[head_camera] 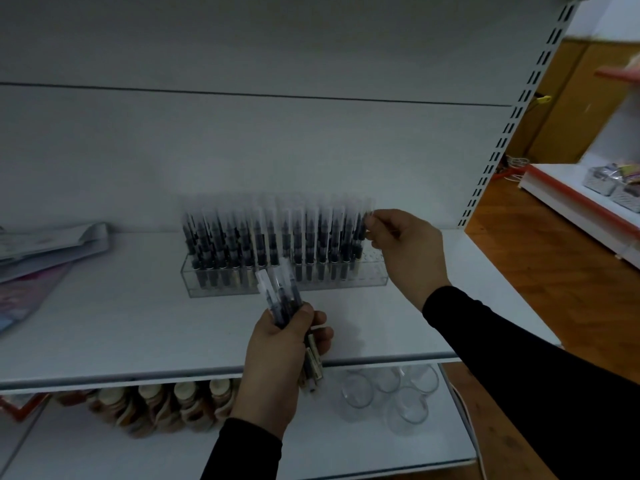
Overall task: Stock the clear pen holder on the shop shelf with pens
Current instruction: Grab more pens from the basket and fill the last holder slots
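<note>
Nearest, the left hand [289,336] grips a small bundle of black clear-capped pens [282,296]. Right hand [401,242] pinches one pen [360,233] at the clear acrylic pen holder [375,278] on the white shelf [138,323]; mostly stocked, right end bare.

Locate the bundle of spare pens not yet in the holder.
In the head view, the bundle of pens sits centre frame, gripped by the left hand just in front of the clear pen holder on the white shelf.
</note>
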